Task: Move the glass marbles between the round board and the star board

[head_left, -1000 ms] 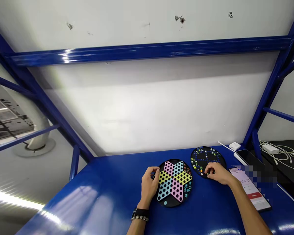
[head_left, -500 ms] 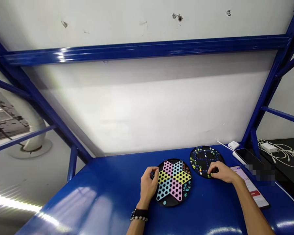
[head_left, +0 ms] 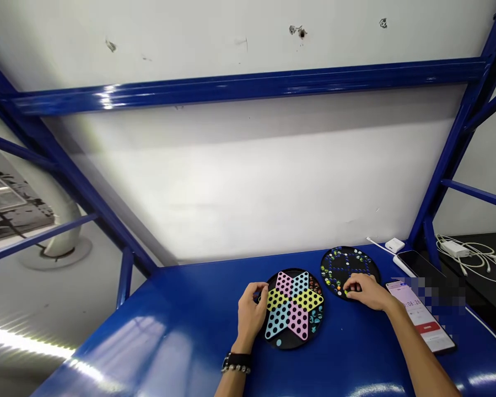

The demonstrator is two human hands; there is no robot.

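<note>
My left hand [head_left: 251, 311], with a watch and a beaded bracelet on its wrist, is closed on the left rim of a round black Chinese checkers board [head_left: 278, 321]. A pink, blue and yellow star covers this board; red-brown marbles [head_left: 314, 285] and turquoise marbles [head_left: 315, 318] lie in its side pockets. To the right is a second round black board [head_left: 338, 263] with marbles around its holes. Over its front edge my right hand [head_left: 367, 290] pinches a small yellow-green marble [head_left: 346, 293]; the fingers partly hide it.
Both boards lie on a blue table [head_left: 206, 309]. A phone with a lit screen [head_left: 424, 320] is right of my right forearm, and a dark phone [head_left: 419, 263] lies behind it. White chargers and cables [head_left: 457, 249] are at the far right. A blue metal frame [head_left: 248, 88] stands around the table.
My right hand has shifted slightly left along the front edge of the second board. My left hand keeps its place on the Chinese checkers board.
</note>
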